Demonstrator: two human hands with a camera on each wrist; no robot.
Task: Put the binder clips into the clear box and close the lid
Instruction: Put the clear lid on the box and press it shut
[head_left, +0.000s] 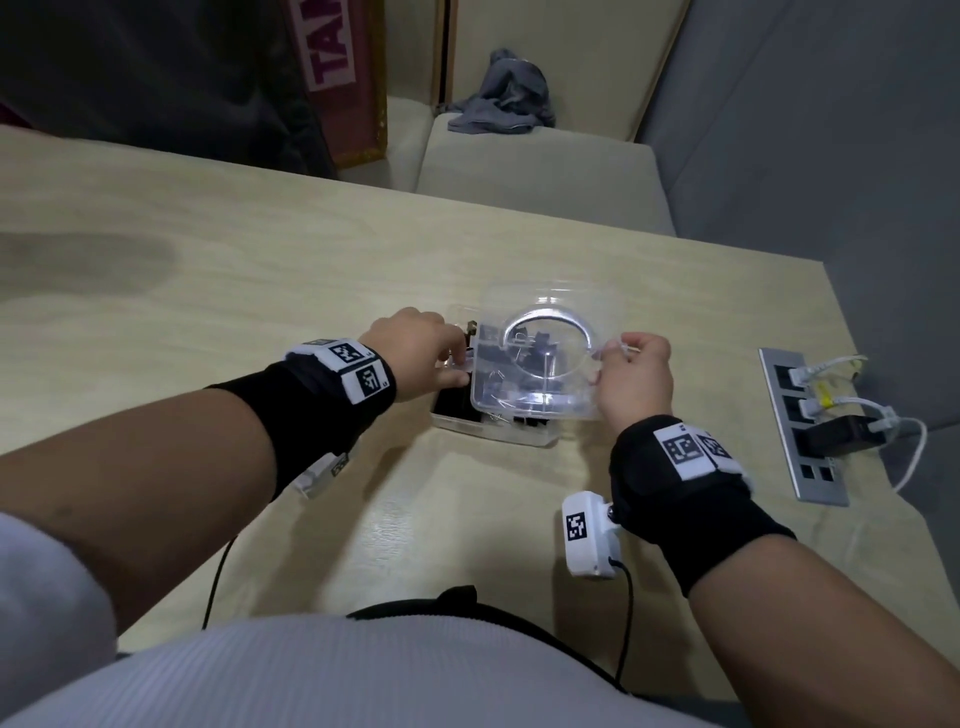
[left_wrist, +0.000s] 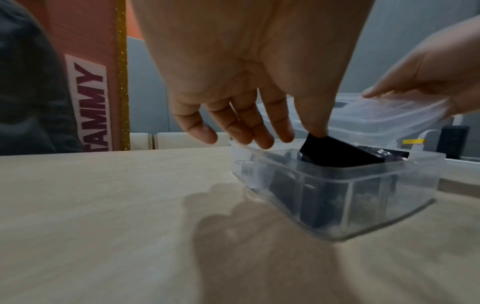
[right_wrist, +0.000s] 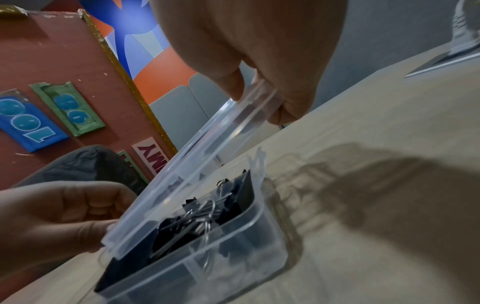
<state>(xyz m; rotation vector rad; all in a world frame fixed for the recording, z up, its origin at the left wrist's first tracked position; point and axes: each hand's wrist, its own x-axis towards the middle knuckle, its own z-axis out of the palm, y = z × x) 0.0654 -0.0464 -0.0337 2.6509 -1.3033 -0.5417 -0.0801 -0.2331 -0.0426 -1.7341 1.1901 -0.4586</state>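
The clear box (head_left: 498, 435) (left_wrist: 363, 195) (right_wrist: 233, 257) sits on the wooden table with several black binder clips (head_left: 524, 349) (right_wrist: 197, 216) inside. Its clear lid (head_left: 524, 312) (left_wrist: 376, 117) (right_wrist: 207, 148) hovers tilted just above the box. My right hand (head_left: 613, 354) (right_wrist: 259, 98) pinches the lid's right edge. My left hand (head_left: 448, 358) (left_wrist: 259, 135) is at the box's left end, fingers reaching over the rim. Its thumb presses a large black clip (left_wrist: 337, 154) that sticks up above the rim.
A metal socket strip (head_left: 802, 483) is set into the table at the right, with white cables and a black adapter (head_left: 841, 436) plugged in. A grey cloth (head_left: 504, 93) lies on the bench beyond. A red lettered board (head_left: 343, 78) leans at the back left.
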